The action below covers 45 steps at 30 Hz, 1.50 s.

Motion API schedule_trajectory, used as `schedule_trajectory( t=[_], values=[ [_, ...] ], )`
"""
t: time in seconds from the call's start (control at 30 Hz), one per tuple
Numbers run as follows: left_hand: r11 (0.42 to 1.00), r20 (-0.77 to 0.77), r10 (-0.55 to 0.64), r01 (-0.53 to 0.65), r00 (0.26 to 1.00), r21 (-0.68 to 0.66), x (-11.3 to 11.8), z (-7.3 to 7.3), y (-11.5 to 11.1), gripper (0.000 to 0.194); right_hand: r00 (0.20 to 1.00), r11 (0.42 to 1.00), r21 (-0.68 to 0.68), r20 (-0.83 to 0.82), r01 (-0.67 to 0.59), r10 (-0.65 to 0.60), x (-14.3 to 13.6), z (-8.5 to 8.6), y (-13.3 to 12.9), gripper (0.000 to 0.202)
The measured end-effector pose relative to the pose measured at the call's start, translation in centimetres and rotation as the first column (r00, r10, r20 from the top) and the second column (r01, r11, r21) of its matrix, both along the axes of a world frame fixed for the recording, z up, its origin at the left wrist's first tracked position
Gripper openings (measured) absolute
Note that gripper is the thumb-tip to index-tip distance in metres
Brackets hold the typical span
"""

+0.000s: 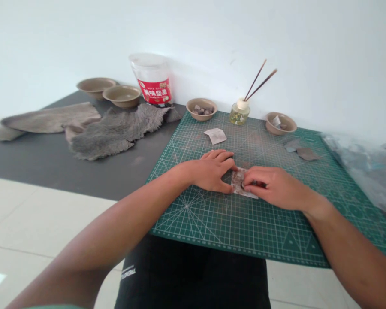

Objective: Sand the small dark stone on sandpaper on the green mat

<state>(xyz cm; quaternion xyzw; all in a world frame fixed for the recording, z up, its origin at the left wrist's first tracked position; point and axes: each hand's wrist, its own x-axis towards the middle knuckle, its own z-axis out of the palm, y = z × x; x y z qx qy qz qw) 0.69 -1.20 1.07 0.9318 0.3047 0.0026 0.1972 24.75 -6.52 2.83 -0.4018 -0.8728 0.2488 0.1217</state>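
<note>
On the green cutting mat (209,219) lies a small whitish square piece (239,178) with brown smears, like paper or leather; I cannot tell which. My left hand (214,171) rests spread on the mat, its thumb and index fingertips pressing the piece's left edge. Over the right part of the piece, my right hand (270,184) is closed in a pinch. Something small and dark shows at its fingertips, too hidden to name. Beyond my left hand lies another pale square piece (216,135), slightly curled.
Along the wall stand a bowl of small brownish chunks (201,116), a reed diffuser (239,115) and a bowl with pale scraps (280,129). Grey and brown scraps (307,153) lie at right near a clear plastic bag (363,167). Grey fur (112,131), bowls (122,103) and a tub (152,81) are left.
</note>
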Motion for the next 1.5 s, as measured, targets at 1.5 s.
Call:
schedule_trajectory(
  t=[1.5],
  values=[
    [0.974, 0.776, 0.034, -0.194, 0.630, 0.115, 4.1, 0.1, -2.2, 0.015, 0.429, 0.830, -0.557, -0.756, -0.024, -0.495, -0.9, -2.2, 0.4, 0.028]
  ],
)
